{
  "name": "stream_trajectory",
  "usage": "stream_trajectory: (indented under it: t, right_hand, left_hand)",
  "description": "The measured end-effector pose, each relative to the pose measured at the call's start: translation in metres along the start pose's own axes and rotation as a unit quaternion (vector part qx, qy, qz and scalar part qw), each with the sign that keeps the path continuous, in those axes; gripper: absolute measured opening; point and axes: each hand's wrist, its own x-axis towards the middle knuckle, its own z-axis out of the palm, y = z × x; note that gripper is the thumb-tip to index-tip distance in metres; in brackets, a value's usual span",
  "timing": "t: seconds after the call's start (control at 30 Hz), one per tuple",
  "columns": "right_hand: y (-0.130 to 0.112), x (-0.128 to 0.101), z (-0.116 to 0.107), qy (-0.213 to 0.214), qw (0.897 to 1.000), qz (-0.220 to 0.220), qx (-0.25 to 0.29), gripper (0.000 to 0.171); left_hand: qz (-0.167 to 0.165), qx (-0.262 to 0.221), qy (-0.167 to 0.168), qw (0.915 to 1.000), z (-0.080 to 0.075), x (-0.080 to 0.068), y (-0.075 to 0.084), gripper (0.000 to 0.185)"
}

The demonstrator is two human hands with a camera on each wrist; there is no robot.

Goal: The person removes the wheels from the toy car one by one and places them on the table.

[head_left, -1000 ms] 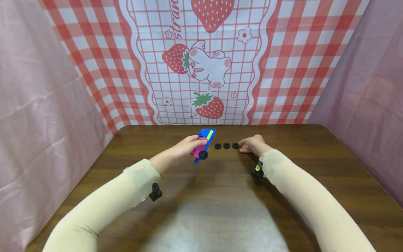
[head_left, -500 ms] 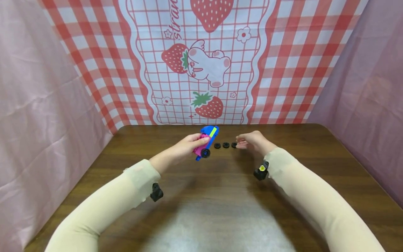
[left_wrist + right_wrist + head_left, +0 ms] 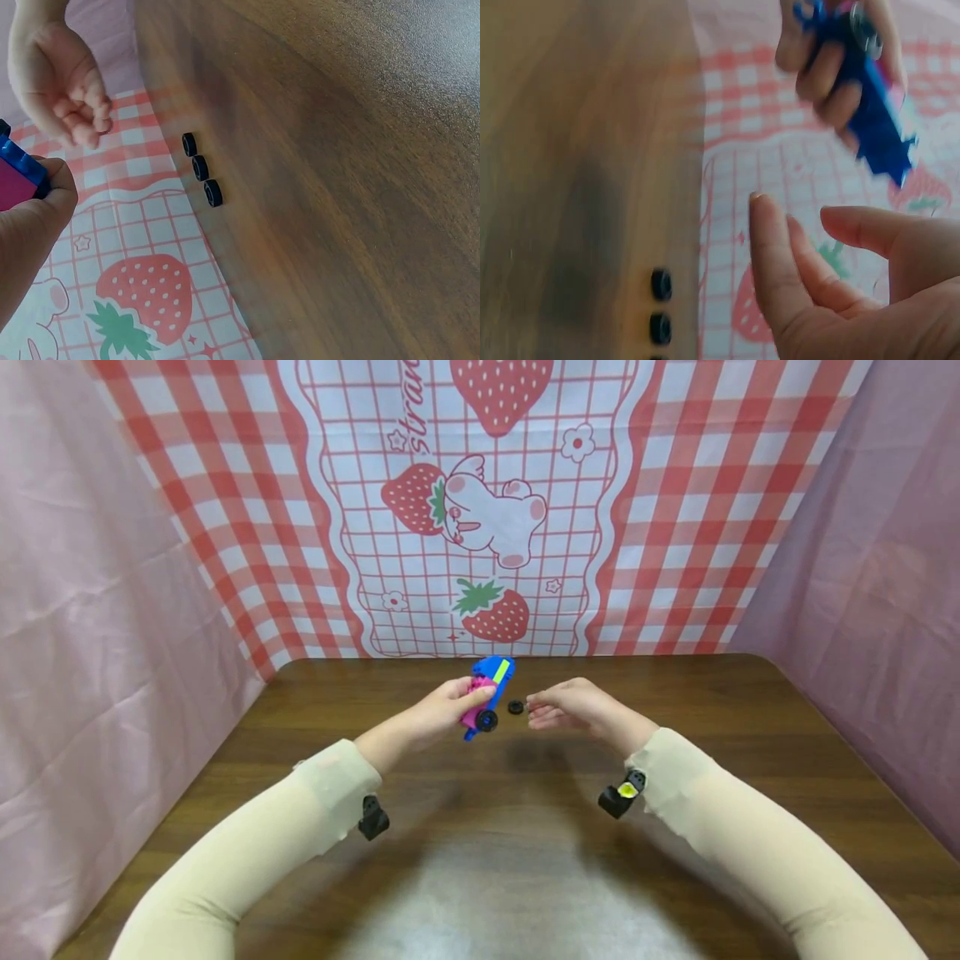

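My left hand point(image 3: 442, 710) grips a blue and pink toy car point(image 3: 497, 685) with a lime strip, raised above the table. One black wheel point(image 3: 487, 720) shows on the car's near side. To its right, my right hand point(image 3: 573, 708) hovers with thumb and fingers apart; the right wrist view shows nothing between them. Three loose black wheels lie in a row on the table, as the left wrist view shows, the middle wheel point(image 3: 199, 168) among them. In the head view only the leftmost loose wheel point(image 3: 515, 707) shows; my right hand hides the others.
The brown wooden table point(image 3: 480, 877) ends just behind the wheels. Behind that edge hangs a red and white checked cloth point(image 3: 690, 527) with strawberry prints. Pink curtains point(image 3: 90, 610) stand at both sides.
My right hand has moved left from beside the row of wheels and now covers two of them in the head view. The toy car, still in my left hand, has shifted only slightly.
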Motion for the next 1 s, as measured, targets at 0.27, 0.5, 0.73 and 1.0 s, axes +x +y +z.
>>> stream_trajectory:
  t: [0.27, 0.5, 0.73, 1.0]
  right_hand:
    - [-0.009, -0.018, 0.029, -0.036, 0.995, -0.070, -0.052, 0.038]
    - [-0.007, -0.026, 0.046, -0.082, 0.992, -0.082, -0.055, 0.040]
    - [-0.006, -0.026, 0.049, -0.137, 0.981, -0.100, -0.098, 0.038]
    - [-0.003, -0.027, 0.056, -0.151, 0.970, -0.147, -0.117, 0.037]
  left_hand:
    - [0.003, -0.007, -0.002, 1.0000, -0.002, 0.003, -0.002, 0.042]
    - [-0.017, -0.026, -0.023, 0.9993, -0.007, 0.004, -0.004, 0.047]
    - [-0.011, -0.016, -0.047, 0.9987, -0.006, 0.004, -0.002, 0.045]
    - [0.005, 0.013, -0.035, 0.9993, -0.005, 0.003, -0.003, 0.035]
